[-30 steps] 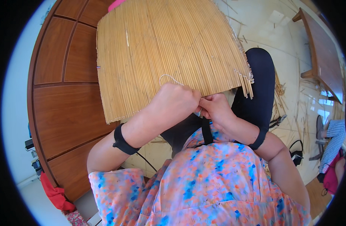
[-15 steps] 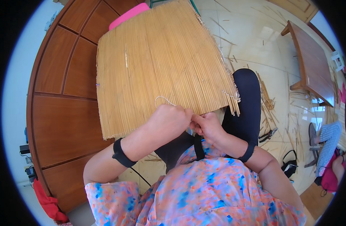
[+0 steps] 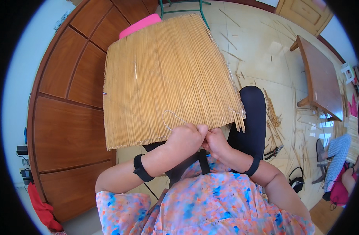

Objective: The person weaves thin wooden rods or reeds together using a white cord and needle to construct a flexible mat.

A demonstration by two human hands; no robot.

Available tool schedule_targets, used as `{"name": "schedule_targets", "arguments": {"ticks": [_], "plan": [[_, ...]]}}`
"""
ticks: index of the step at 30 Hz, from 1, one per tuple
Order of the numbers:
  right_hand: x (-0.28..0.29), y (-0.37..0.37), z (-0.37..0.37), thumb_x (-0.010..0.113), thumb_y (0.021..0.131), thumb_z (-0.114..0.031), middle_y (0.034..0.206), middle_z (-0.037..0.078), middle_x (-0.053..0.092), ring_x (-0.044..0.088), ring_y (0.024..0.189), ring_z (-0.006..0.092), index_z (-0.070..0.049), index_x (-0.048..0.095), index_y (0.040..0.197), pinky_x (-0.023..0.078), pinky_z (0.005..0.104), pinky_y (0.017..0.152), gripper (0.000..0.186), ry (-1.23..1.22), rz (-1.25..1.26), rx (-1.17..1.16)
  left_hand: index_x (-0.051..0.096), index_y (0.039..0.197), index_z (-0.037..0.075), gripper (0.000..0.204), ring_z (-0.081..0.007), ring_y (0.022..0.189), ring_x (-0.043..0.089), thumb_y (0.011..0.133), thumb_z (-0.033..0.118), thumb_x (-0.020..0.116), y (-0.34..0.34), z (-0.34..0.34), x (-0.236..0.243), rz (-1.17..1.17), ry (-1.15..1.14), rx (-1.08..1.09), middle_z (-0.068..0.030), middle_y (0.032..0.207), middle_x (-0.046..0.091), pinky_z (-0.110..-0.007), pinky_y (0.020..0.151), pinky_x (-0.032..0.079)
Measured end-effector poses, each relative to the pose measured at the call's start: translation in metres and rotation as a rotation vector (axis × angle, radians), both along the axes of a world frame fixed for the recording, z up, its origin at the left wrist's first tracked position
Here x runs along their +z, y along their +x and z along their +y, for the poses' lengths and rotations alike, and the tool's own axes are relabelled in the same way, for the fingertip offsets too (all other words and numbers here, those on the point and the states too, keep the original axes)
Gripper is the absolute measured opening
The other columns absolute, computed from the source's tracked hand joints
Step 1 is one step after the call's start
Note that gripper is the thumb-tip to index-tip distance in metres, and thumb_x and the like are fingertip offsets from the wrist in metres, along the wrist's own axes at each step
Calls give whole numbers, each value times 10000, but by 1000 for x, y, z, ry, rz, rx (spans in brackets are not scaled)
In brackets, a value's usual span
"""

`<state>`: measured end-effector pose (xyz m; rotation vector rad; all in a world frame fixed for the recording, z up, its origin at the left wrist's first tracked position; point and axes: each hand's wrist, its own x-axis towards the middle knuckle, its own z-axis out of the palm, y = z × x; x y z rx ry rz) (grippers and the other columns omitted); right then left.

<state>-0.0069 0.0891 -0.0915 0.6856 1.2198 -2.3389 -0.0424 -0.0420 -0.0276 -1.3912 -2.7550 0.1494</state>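
Note:
A large mat of thin tan sticks (image 3: 160, 78), laid side by side, spreads out in front of me over my lap. At its near edge my left hand (image 3: 186, 137) is closed, thumb and fingers pinched together. A thin white string (image 3: 169, 112) loops over the mat and runs to this hand. My right hand (image 3: 217, 143) is closed too, pressed against the left one's fingertips; what it pinches is hidden. A few stick ends (image 3: 240, 122) jut out at the mat's near right corner, by my knee.
Brown wooden cabinets (image 3: 70, 131) line the left side. Something pink (image 3: 140, 26) shows behind the mat, near a green metal frame (image 3: 183, 11). At right are loose sticks (image 3: 272, 117), pliers-like cutters (image 3: 274, 152), a low wooden table (image 3: 320, 74) and another person's leg (image 3: 336, 148).
The mat and both hands sit slightly lower in the view. My hands stay together at the near edge, and the string loop stands larger.

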Motion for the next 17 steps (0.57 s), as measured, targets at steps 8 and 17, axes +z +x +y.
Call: {"name": "schedule_targets", "arguments": {"ticks": [8,17], "plan": [[17,-7,3,627,843,-175,596,50,549,419,416,106,-30,628,851,299,241,386,145,-4,60,22,552,945,27,196,-193,507,588,766,85,606,24,-11,34,136,197,43,-118,790,614,-289,423,462],[9,-14,18,632,842,-312,608,70,562,364,385,86,-9,634,989,256,227,359,337,-203,-136,307,636,1041,38,185,-249,796,636,869,101,605,51,-52,-79,-546,950,492,-151,940,642,-364,712,512]]}}
